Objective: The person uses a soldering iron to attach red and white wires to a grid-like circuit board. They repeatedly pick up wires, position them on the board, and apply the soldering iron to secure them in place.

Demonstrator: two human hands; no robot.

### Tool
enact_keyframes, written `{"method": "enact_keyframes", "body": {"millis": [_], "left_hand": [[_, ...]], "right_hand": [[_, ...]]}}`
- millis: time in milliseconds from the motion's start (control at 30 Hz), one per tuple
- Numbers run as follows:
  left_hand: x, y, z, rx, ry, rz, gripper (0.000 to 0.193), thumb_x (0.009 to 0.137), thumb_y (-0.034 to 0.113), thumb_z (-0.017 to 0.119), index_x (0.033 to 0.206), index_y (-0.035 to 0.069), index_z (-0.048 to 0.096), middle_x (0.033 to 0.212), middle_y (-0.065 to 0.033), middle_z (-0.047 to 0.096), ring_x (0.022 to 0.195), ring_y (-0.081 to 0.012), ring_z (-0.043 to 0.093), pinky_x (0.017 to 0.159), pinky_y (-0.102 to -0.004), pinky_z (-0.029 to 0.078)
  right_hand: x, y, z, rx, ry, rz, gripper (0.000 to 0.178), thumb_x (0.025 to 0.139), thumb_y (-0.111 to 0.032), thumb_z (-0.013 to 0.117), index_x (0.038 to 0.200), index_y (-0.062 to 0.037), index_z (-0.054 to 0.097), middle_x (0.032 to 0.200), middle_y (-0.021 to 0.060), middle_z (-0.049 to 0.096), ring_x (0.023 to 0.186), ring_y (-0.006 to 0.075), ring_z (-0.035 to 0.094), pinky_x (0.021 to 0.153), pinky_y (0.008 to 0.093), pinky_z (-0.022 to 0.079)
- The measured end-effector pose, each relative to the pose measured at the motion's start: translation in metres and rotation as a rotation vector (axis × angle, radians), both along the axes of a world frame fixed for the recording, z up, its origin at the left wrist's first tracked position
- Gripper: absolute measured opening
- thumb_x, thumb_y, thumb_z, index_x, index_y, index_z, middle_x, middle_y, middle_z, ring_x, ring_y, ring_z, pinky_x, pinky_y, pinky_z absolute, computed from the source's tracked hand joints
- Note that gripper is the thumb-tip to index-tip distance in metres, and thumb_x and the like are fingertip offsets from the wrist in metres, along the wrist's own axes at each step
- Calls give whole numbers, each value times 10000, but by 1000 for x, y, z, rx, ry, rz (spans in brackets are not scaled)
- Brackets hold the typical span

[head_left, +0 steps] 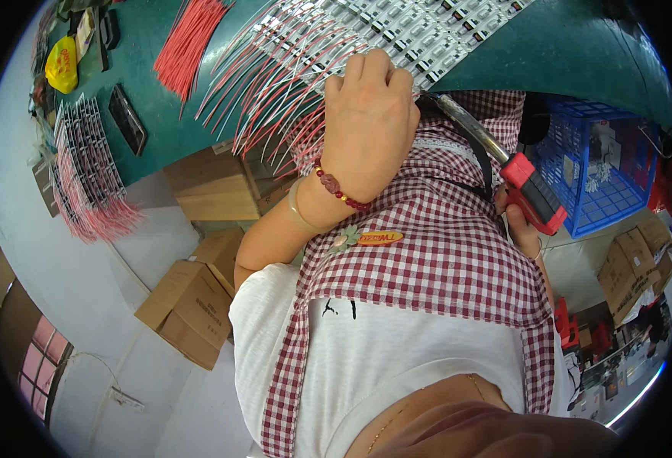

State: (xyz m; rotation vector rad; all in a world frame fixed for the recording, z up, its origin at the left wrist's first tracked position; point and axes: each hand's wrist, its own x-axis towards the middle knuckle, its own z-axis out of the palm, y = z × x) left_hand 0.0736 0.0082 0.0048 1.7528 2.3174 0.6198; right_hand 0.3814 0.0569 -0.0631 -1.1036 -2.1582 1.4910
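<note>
My left hand rests at the near edge of a panel of small white circuit boards, its fingers bent and pressed close together. Its fingertips are hidden, so what they pinch does not show. Red and white wires fan out from the panel to the left of that hand. Low on the right, my right hand is closed round the red and black handle of a soldering iron. The iron's metal shaft slants up and left, its tip end close beside my left hand at the panel's edge.
On the green table lie a bundle of red wires, a dark phone and a yellow package. Another wired panel is at the left edge. A blue crate stands at right; cardboard boxes sit below.
</note>
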Motion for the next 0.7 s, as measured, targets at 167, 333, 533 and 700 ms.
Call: {"method": "enact_keyframes", "body": {"millis": [167,333,533,700], "left_hand": [[-1,0,0,-1,4,-5,73,734,57,624,756,15,568,846,-103,512,822,-292,513,691,-399,427],[-3,0,-1,-4,-4,3,72,728,49,623,756,14,567,843,-103,511,823,-292,514,691,-399,428],[-4,0,0,-6,-6,2,76,723,49,625,756,13,567,840,-102,509,826,-293,516,688,-401,428],[-4,1,-1,-9,-9,-4,77,724,51,625,757,12,568,844,-101,509,826,-292,514,688,-399,426]], "right_hand": [[-12,-3,14,-110,178,-135,306,804,-322,693,850,-23,651,750,93,623,639,201,609,577,309,459],[-5,2,12,-60,140,-29,338,803,-354,686,862,-23,655,755,88,623,649,214,612,588,313,459],[1,-3,1,-99,36,11,437,843,-422,621,967,-7,568,755,54,537,724,183,520,707,328,405],[-21,3,20,-94,164,-78,324,839,-335,639,855,-11,649,748,88,612,641,221,604,576,318,450]]}}
